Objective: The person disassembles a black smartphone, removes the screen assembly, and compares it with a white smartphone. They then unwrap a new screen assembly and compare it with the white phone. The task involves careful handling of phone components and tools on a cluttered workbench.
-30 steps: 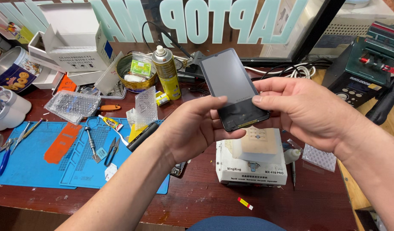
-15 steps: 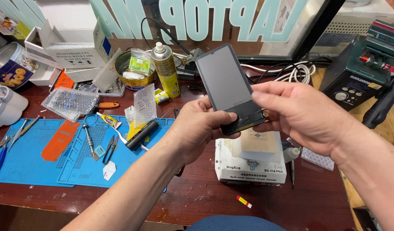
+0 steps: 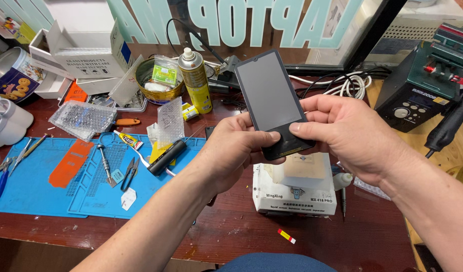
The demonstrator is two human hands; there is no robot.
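Phone screen panel (image 3: 272, 95), dark glass, held in the air above the middle of the wooden workbench (image 3: 231, 231), over its near half. Long axis runs near-to-far, tilted slightly left at the top; notch end points away toward the window (image 3: 272, 20) at the far edge, bottom end toward the person. Glass face up, toward the camera.

Largest to smallest, rest of bench:
- Blue silicone work mat (image 3: 40, 196) covers the near-left corner; tweezers (image 3: 130, 174), a small screwdriver (image 3: 104, 163) and an orange pry card (image 3: 68, 163) lie on it.
- Dark green soldering station (image 3: 417, 95) at the far-right corner.
- White cardboard box (image 3: 83, 53) at the far-left edge.
- White boxy heating pad unit (image 3: 297, 194) sits directly below the panel, near the front edge.
- Yellow spray can (image 3: 196, 80) upright, left of the panel, toward the far edge.
- Black cylindrical tool (image 3: 166, 157) on the mat's right edge.

Hands: left hand (image 3: 231, 151) clamped on the panel's bottom-left corner, thumb pressed on the glass. Right hand (image 3: 352, 133) clamped on the bottom-right edge, thumb on top, fingers behind. The two thumbs nearly meet on the lower bezel.

Progress, judged: panel looks whole, with no crack visible. Back side hidden, so cannot tell whether a frame or body is attached. Work appears to be at a handling or inspection stage; the heating unit below carries only a tan pad.
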